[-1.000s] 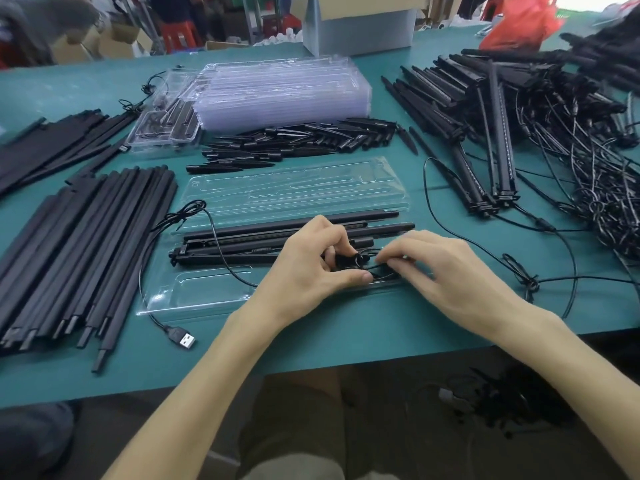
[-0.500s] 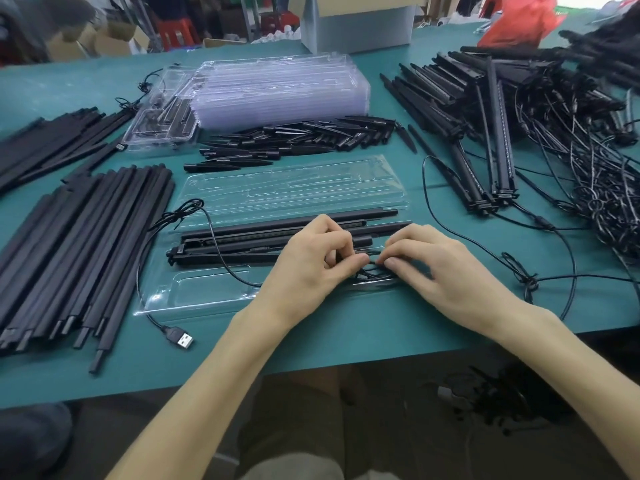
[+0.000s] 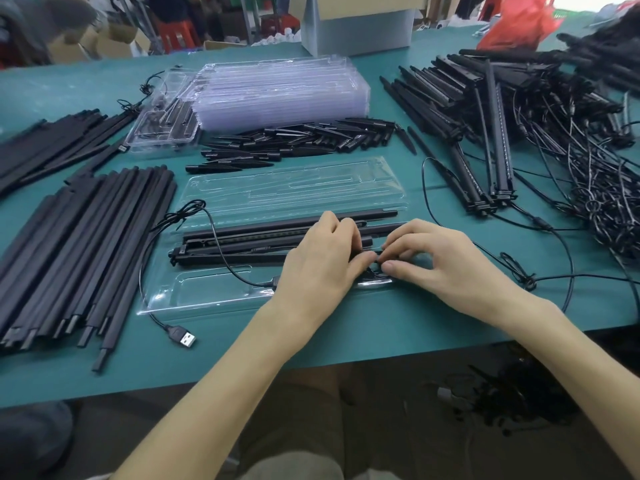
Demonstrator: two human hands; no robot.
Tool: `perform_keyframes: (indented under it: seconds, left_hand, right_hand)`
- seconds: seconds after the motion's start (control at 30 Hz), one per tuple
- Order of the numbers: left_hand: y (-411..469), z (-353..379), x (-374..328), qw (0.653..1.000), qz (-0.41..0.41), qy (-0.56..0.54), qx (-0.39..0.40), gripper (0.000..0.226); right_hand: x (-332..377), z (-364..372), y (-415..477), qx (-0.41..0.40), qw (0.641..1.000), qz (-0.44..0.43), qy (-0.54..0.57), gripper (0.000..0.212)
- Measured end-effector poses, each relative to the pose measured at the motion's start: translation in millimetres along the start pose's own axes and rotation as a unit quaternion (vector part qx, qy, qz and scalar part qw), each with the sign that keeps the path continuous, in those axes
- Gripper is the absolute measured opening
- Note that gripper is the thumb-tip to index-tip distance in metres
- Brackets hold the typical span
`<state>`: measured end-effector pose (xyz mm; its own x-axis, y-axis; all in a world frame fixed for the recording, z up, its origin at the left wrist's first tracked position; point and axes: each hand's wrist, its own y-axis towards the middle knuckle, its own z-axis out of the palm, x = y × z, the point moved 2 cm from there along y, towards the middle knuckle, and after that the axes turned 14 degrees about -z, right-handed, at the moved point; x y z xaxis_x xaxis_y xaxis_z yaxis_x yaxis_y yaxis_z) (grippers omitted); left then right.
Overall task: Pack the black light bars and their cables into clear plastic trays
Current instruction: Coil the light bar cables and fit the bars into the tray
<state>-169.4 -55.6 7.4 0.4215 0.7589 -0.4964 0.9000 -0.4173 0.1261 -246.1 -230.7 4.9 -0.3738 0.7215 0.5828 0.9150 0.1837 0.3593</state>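
An open clear plastic tray (image 3: pixel 207 294) lies in front of me on the green table, its lid (image 3: pixel 294 188) folded back. Several black light bars (image 3: pixel 242 242) lie lengthwise in it. A thin black cable (image 3: pixel 221 251) crosses the bars and ends in a USB plug (image 3: pixel 183 337) on the table. My left hand (image 3: pixel 322 261) and my right hand (image 3: pixel 440 261) meet over the tray's right end, fingertips curled and pinching a small coil of cable (image 3: pixel 372 271) down into the tray. The coil is mostly hidden under my fingers.
Black bars (image 3: pixel 72 251) lie stacked at the left, a stack of empty trays (image 3: pixel 277 91) at the back, short black pieces (image 3: pixel 294 140) before it. Light bars with tangled cables (image 3: pixel 536 133) fill the right. A filled tray (image 3: pixel 162 123) sits back left. The table edge runs near me.
Both hands have stayed over the tray's right end, with the fingers drawing closer together on the coiled cable. Bars and tray have not moved.
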Motion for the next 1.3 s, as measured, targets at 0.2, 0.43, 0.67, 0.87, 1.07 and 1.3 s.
perform_keyframes:
  seconds: [0.2,0.43,0.67,0.87,1.07,1.3]
  left_hand:
    - [3,2,-6,0.998,-0.004,0.058,-0.009,0.031]
    - [0,5,-2,0.999,-0.008,0.034,-0.027,0.029]
    - [1,7,1,0.999,-0.008,0.019,-0.036,0.027]
    - [7,2,10,0.994,-0.054,-0.084,0.032,0.024]
    - [5,-16,18,0.973,-0.021,-0.196,0.124,0.015]
    - [-7,-44,49,0.993,0.016,-0.064,-0.095,0.009]
  right_hand:
    - [3,0,2,-0.007,1.0,-0.01,-0.004,0.016]
    - [9,7,3,0.002,0.999,-0.011,-0.047,0.033]
    - [24,26,-1,-0.037,0.991,-0.014,-0.131,0.039]
    - [34,31,-6,0.007,0.969,-0.008,-0.246,0.05]
    - [36,34,-19,0.021,0.943,-0.061,-0.327,0.058]
    - [39,32,-22,0.046,0.928,-0.087,-0.359,0.066]
